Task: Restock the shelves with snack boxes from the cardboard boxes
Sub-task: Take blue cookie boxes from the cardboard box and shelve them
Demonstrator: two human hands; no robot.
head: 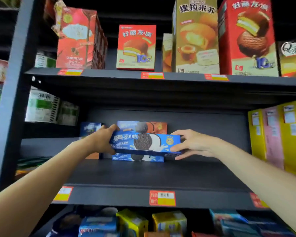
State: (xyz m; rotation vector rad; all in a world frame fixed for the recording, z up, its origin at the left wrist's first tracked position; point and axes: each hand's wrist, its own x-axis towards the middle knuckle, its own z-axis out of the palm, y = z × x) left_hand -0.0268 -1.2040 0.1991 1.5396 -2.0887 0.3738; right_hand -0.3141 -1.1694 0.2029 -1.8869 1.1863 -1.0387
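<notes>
Below the hands, nearest the camera, the lower shelf (pixel 109 219) holds a jumble of blue and yellow snack boxes. Above it, the left hand (pixel 102 142) and right hand (pixel 193 145) each grip one end of a long blue cookie box (pixel 145 144), fingers over its top edge and thumbs under, holding it level above the middle shelf (pixel 143 173). It looks light, stiff cardboard with a glossy, possibly slippery skin and breakable contents, so the end-on grip seems wise. Just under it lies another blue box (pixel 138 158); behind the hands stand more cookie boxes (pixel 142 126). Right of the right hand stand yellow and pink boxes (pixel 277 134). No cardboard supply box is in view.
</notes>
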